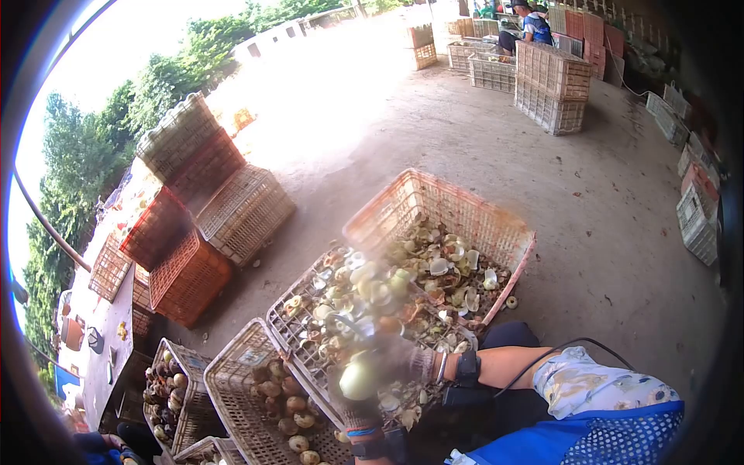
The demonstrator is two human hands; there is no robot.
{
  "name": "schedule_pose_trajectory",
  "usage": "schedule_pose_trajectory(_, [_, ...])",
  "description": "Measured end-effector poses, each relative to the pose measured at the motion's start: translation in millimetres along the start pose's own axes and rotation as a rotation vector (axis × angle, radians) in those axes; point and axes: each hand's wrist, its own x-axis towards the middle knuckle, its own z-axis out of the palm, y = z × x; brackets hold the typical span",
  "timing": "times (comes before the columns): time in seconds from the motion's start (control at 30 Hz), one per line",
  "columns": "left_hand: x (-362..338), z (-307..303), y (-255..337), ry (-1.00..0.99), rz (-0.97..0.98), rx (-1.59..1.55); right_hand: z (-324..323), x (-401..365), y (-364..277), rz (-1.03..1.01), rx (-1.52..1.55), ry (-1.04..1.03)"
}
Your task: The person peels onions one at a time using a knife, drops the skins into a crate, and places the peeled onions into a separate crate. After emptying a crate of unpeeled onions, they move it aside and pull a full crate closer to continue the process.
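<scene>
Both of my hands are gloved and blurred over a crate (279, 314) of pale peelings. A pale round peeled fruit or vegetable (358, 378) sits at my left hand (363, 411), whose wrist has coloured bands. My right hand (395, 355) comes in from the right, close beside it, with a dark band on the wrist; whatever lies in its fingers is too smeared to make out. Just behind is a pinkish crate (511, 232) holding more peelings and shell-like pieces. Brown unpeeled round produce (296, 404) lies in a crate (232, 372) to the left.
Another crate of dark produce (174, 391) stands further left, near a person's arm (108, 443). Stacked crates (190, 271) rise at the left beside a table (108, 333). More stacked crates (552, 85) and a seated person (535, 27) are at the back right.
</scene>
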Motion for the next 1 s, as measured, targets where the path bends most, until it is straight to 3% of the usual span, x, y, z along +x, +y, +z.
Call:
schedule_pose_trajectory(0.07, [1.0,-1.4,-3.3,0.040,0.054,0.088,-0.1,-7.2,-3.6,0.052,0.044,0.033])
schedule_pose_trajectory(0.13, [3.7,-11.7,-24.7,-0.132,0.171,0.574,-2.6,-10.5,-4.0,0.105,0.089,0.067])
schedule_pose_trajectory(0.2, [9.8,-15.5,-34.8,-0.172,0.147,0.687,-12.3,-4.1,14.8,0.054,-0.431,0.115])
schedule_pose_trajectory(0.23, [12.3,-13.2,-30.9,-0.207,0.121,0.796,-14.8,-2.0,16.5,0.051,-0.433,0.118])
schedule_pose_trajectory(0.3, [9.8,-7.6,-21.8,-0.197,0.049,0.781,-18.9,1.2,19.6,0.021,-0.405,0.235])
schedule_pose_trajectory(0.33, [9.0,-11.2,-34.7,-0.052,-0.068,0.371,-17.9,0.4,6.1,0.020,-0.405,0.222])
schedule_pose_trajectory(0.37, [9.3,-18.6,-52.7,0.088,-0.174,-0.038,-15.2,-3.2,-20.2,-0.121,-0.530,0.274])
schedule_pose_trajectory(0.4, [14.1,-37.7,-95.1,0.063,-0.068,0.206,-11.9,-6.2,-34.4,-0.262,-0.648,0.331])
schedule_pose_trajectory(0.43, [9.5,-35.9,-88.6,0.067,-0.067,0.213,-9.7,-7.4,-34.5,-0.263,-0.641,0.330])
schedule_pose_trajectory(0.53, [-15.9,10.6,1.6,0.071,-0.034,0.166,-4.3,-7.5,-21.8,-0.339,-0.844,0.106])
schedule_pose_trajectory(0.63, [-10.4,9.2,8.8,0.010,-0.113,-0.049,6.4,-13.6,-24.6,-0.360,-0.885,0.064])
schedule_pose_trajectory(0.7, [-3.1,-8.5,-35.4,-0.025,-0.209,-0.139,1.2,-4.4,-10.0,-0.256,-0.892,-0.048])
schedule_pose_trajectory(0.77, [2.2,-11.4,-47.2,-0.115,-0.065,0.245,3.4,-2.4,-10.2,-0.178,-0.834,0.070])
schedule_pose_trajectory(0.8, [0.5,-13.1,-42.6,-0.113,-0.065,0.247,2.5,-9.2,-33.1,-0.102,-0.836,0.051])
schedule_pose_trajectory(0.87, [-5.2,-12.7,-29.6,-0.149,0.105,0.809,-5.1,-2.4,-1.3,-0.080,-0.755,-0.002])
schedule_pose_trajectory(0.9, [-5.8,-10.7,-31.8,-0.147,0.102,0.808,-6.2,0.1,2.8,-0.060,-0.673,-0.051])
schedule_pose_trajectory(0.97, [-3.1,-5.2,-36.6,-0.037,-0.232,0.170,-5.1,-4.7,-7.0,-0.034,-0.685,-0.006])
schedule_pose_trajectory(1.0, [-2.6,-2.9,-32.2,-0.036,-0.233,0.169,-4.0,-10.4,-25.6,-0.078,-0.671,0.013])
